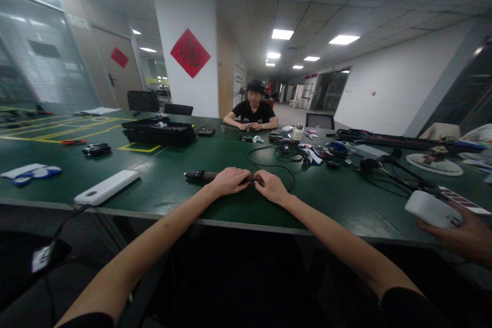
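A dark, pen-shaped electric screwdriver (200, 176) lies along the green tabletop, its tip pointing left. My left hand (231, 181) is closed over its rear end, which hides much of the body. Just to the right, my right hand (270, 186) pinches the black cord (292, 179) close to where it leaves the tool. From there the cord loops back to a tangle of black cables (288, 150).
A black tray (159, 132) and a white box-shaped device (107, 187) stand on the left. Opposite sits a person (253, 110) with both hands on the table. At the right edge, another person's hand (467, 236) holds a white object (432, 209).
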`<state>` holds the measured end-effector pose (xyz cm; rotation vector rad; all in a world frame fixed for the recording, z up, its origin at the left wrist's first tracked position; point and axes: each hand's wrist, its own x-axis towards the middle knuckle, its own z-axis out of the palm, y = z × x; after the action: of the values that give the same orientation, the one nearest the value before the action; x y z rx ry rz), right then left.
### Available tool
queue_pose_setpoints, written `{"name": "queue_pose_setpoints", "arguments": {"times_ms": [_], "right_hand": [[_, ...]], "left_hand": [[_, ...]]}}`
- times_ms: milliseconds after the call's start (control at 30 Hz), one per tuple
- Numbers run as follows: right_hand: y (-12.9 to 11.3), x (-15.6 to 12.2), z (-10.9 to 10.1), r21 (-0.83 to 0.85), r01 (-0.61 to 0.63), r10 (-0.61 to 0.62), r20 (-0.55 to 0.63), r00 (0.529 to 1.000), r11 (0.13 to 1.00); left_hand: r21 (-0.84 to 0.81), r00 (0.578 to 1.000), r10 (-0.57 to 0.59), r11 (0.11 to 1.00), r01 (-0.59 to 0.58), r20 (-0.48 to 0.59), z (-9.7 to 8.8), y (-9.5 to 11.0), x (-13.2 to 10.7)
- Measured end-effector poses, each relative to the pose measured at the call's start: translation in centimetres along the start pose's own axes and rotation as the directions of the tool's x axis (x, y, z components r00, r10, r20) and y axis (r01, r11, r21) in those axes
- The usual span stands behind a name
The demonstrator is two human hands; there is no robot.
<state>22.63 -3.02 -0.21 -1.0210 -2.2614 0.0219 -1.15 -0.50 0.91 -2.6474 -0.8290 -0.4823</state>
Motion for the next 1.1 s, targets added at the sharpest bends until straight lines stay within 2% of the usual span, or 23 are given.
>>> {"name": "queue_pose_setpoints", "arguments": {"times_ms": [367, 567, 1100], "right_hand": [[-0.14, 0.03, -0.22, 0.011, -0.002, 0.002, 0.008, 1.000, 1.000], [-0.25, 0.03, -0.26, -0.003, -0.002, 0.002, 0.010, 1.000, 1.000], [-0.31, 0.01, -0.17, -0.011, -0.011, 0.012, 0.008, 1.000, 1.000]], "left_hand": [[-0.002, 1.000, -0.010, 1.000, 0.010, 0.015, -0.33, 0.13, 0.04], [-0.006, 1.000, 0.022, 1.000, -0.022, 0.015, -0.35, 0.07, -0.04], [-0.029, 1.000, -0.014, 0.999, 0.014, 0.006, -0.10, -0.12, -0.04]]}}
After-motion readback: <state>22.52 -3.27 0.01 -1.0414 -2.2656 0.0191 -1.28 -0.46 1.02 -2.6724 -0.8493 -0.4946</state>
